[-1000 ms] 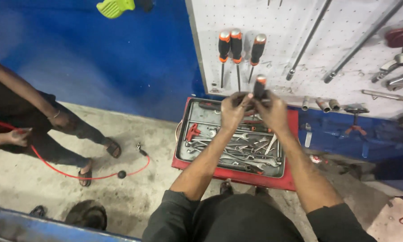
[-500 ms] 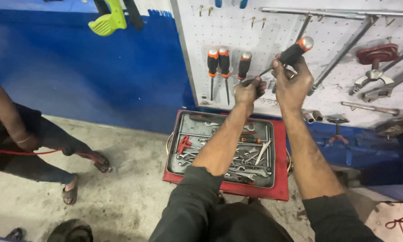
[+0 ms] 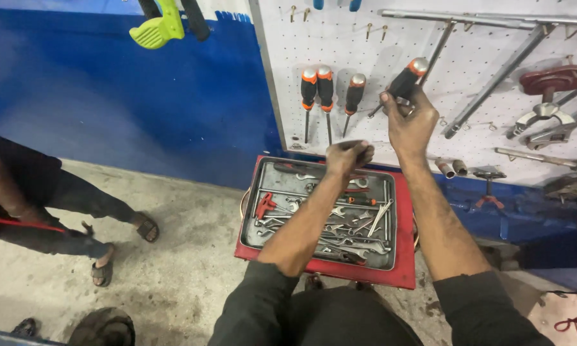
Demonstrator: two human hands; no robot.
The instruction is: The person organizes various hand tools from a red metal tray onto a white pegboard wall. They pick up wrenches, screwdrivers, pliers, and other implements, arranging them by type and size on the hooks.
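1. Clenched in my right hand point(image 3: 411, 125), the black-and-orange screwdriver point(image 3: 401, 85) sits against the pegboard point(image 3: 481, 77), right of three hung ones.
2. Left hand point(image 3: 347, 156) (fisted, contents unclear) hovers below the pegboard.
3. Stiff, light; grasp its handle.

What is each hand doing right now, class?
Left hand: closed in a fist; contents cannot be told.
Right hand: closed on a black-and-orange screwdriver.

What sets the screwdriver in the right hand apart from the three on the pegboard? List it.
The held screwdriver lies tilted, handle up-right, gripped by the right hand; the three hanging screwdrivers hang upright, shafts down, untouched. The held one's cap looks silvery; two hanging ones have orange caps. All have black handles with orange trim.
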